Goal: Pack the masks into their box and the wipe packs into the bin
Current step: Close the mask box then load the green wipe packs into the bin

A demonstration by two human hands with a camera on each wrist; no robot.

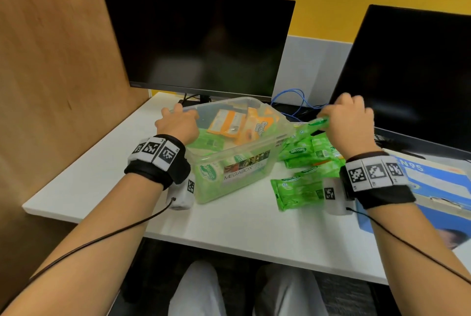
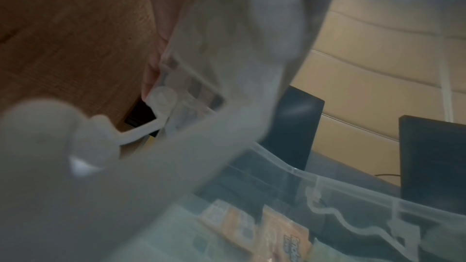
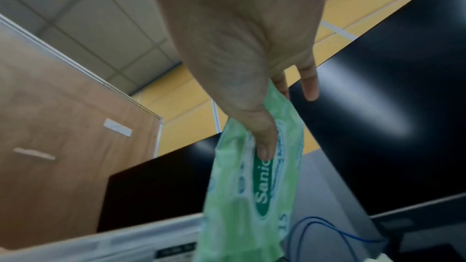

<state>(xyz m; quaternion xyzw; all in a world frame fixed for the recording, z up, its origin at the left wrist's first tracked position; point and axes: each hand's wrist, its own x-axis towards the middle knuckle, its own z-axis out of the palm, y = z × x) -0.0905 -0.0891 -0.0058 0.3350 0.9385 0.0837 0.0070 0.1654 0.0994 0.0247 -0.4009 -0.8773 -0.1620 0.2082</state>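
Note:
A clear plastic bin (image 1: pixel 265 137) stands mid-table and holds orange wipe packs (image 1: pixel 230 122) and green ones. My left hand (image 1: pixel 175 120) grips the bin's far-left rim (image 2: pixel 252 91). My right hand (image 1: pixel 344 116) pinches one green wipe pack (image 1: pixel 317 122) by its end and holds it in the air just right of the bin; in the right wrist view the pack (image 3: pixel 252 186) hangs down from thumb and fingers. Several more green packs (image 1: pixel 305 157) lie on the table right of the bin. A blue N95 mask box (image 1: pixel 433 188) lies at the right edge.
Two dark monitors stand behind: one (image 1: pixel 198 43) behind the bin, one (image 1: pixel 413 73) at the right. Blue cables (image 1: pixel 295 99) lie between them. A wooden partition (image 1: pixel 51 60) walls the left side. White table (image 1: pixel 102 175) spreads left of and in front of the bin.

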